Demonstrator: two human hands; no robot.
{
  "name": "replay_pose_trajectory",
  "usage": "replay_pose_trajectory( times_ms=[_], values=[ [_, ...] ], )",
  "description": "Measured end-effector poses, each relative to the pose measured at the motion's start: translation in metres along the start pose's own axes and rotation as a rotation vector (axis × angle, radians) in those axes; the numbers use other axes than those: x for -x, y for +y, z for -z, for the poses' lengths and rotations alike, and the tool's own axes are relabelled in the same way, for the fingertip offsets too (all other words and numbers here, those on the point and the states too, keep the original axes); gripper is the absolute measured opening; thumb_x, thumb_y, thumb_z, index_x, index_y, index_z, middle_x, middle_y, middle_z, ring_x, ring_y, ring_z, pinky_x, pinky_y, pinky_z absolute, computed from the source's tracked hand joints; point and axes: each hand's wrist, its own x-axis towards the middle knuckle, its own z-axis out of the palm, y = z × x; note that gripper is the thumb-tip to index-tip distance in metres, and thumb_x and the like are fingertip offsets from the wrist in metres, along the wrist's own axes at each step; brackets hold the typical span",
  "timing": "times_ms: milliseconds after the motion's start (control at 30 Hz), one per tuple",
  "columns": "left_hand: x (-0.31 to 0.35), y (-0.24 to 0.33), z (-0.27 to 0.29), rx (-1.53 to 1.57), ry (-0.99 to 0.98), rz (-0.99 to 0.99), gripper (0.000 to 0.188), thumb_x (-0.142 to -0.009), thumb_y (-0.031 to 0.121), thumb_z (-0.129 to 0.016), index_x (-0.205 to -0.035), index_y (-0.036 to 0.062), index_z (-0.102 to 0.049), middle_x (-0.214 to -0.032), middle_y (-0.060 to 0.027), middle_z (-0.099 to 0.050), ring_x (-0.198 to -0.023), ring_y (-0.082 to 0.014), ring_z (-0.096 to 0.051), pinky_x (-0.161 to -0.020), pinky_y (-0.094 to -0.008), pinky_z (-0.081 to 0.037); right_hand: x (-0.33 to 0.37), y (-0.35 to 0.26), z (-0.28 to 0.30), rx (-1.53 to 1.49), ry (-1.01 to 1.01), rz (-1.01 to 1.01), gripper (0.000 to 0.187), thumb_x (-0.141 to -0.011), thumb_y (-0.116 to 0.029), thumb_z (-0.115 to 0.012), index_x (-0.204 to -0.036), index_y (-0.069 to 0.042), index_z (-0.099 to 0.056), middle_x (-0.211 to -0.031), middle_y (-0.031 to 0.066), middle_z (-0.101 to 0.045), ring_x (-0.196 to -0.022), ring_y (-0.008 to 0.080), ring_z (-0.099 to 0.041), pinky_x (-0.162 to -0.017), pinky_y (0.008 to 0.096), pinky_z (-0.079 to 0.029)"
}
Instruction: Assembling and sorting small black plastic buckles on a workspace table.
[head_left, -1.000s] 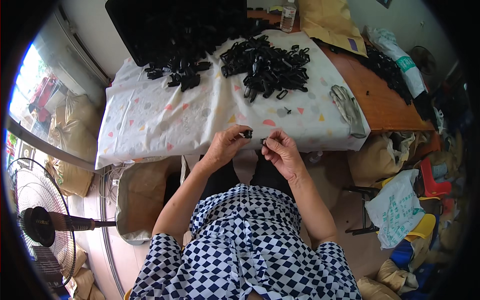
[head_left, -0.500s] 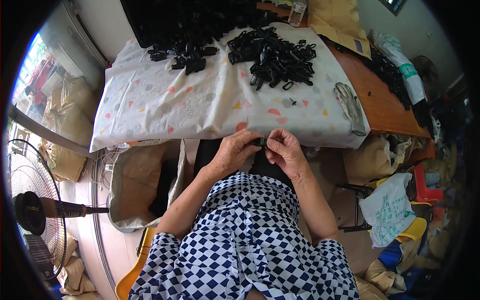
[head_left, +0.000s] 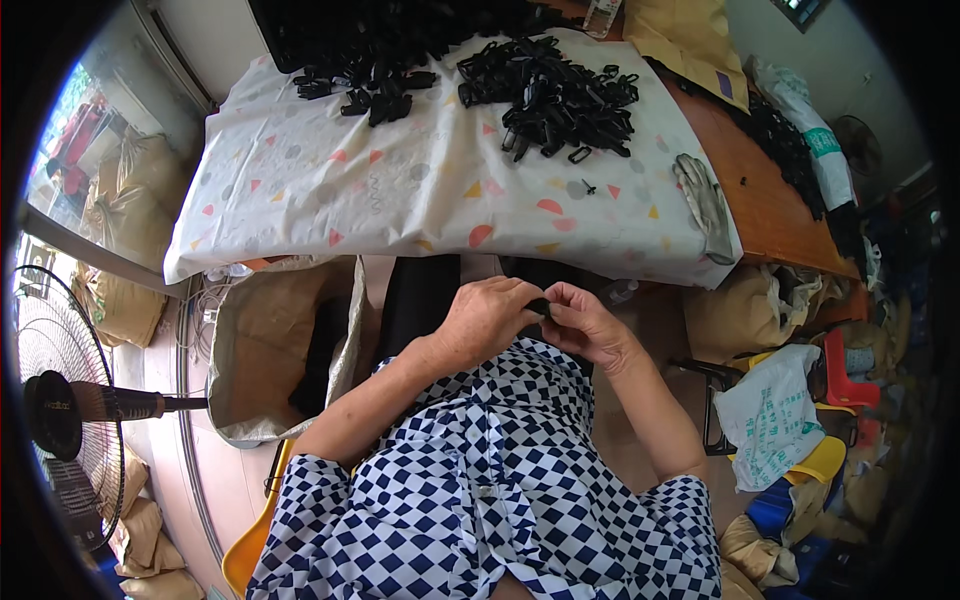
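Over my lap, just off the table's near edge, my left hand point(head_left: 490, 318) and my right hand point(head_left: 588, 322) meet at the fingertips. Between them is a small black plastic part point(head_left: 539, 306), mostly covered by the fingers; both hands pinch it. On the patterned tablecloth point(head_left: 330, 190) beyond lies a pile of similar black plastic pieces point(head_left: 555, 100), some shaped like oblong loops. A larger heap of black pieces point(head_left: 380, 95) spreads behind it to the left. One tiny dark piece point(head_left: 589, 187) lies apart, closer to me.
A pale glove point(head_left: 703, 205) rests at the table's right side, beside the bare wood point(head_left: 760, 200). Below the table on the left stands an open woven sack point(head_left: 265, 340). A fan point(head_left: 75, 405) is at far left. A white plastic bag point(head_left: 768, 415) hangs on a chair at right.
Both hands have come slightly lower and to the right, nearer my body, still together on the black part. My left hand has turned so its back covers more of the part. The view has shifted a little.
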Motion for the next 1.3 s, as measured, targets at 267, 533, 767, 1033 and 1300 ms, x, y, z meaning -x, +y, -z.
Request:
replay_pose_trajectory(
  times_ms=[267,533,767,1033,1300],
  values=[
    [-0.012,-0.003,-0.022,0.805,0.222,0.158,0.021,-0.087,0.016,-0.066,-0.101,0.0002,-0.064,-0.107,-0.0043,-0.054,-0.087,-0.0138,-0.058,-0.077,-0.0230,-0.049,0.003,-0.005,-0.027,-0.141,-0.224,0.142,0.052,-0.091,-0.052,-0.052,-0.121,-0.010,-0.046,-0.096,0.0050,-0.060,-0.077,0.0179,-0.064,-0.047,0.0208,-0.044],
    [0.000,-0.001,-0.025,1.360,0.055,0.420,0.030,-0.093,0.024,-0.059,-0.116,0.0047,-0.055,-0.079,-0.0044,-0.061,-0.054,-0.0120,-0.058,-0.050,-0.0243,-0.051,0.000,0.005,-0.027,-0.031,-0.231,0.249,0.045,-0.095,-0.047,-0.049,-0.105,-0.003,-0.055,-0.088,0.0095,-0.061,-0.071,0.0174,-0.063,-0.048,0.0234,-0.045],
    [0.012,-0.013,-0.004,1.107,0.132,0.353,0.028,-0.097,0.026,-0.053,-0.112,0.0029,-0.058,-0.092,-0.0042,-0.063,-0.081,-0.0113,-0.059,-0.075,-0.0250,-0.047,-0.012,-0.028,-0.028,0.657,-0.115,0.332,0.037,-0.092,-0.041,-0.058,-0.097,-0.005,-0.057,-0.080,0.0000,-0.058,-0.065,0.0094,-0.056,-0.057,0.0234,-0.046],
    [0.114,-0.082,0.093,1.107,0.734,0.670,0.015,-0.096,0.022,-0.053,-0.098,0.0076,-0.058,-0.080,-0.0043,-0.062,-0.073,-0.0140,-0.061,-0.069,-0.0262,-0.051,-0.092,-0.111,0.070,1.695,0.725,0.637,0.025,-0.084,-0.025,-0.064,-0.095,-0.004,-0.055,-0.103,0.0153,-0.055,-0.087,0.0370,-0.058,-0.074,0.0454,-0.048],
    [0.146,-0.116,0.063,1.773,0.722,0.666,0.024,-0.098,0.028,-0.048,-0.097,0.0058,-0.055,-0.096,-0.0131,-0.063,-0.087,-0.0272,-0.064,-0.080,-0.0375,-0.055,-0.125,-0.071,0.005,1.487,0.354,0.843,0.012,-0.087,-0.012,-0.055,-0.089,-0.001,-0.058,-0.083,0.0188,-0.062,-0.078,0.0368,-0.060,-0.071,0.0442,-0.048]
  ],
)
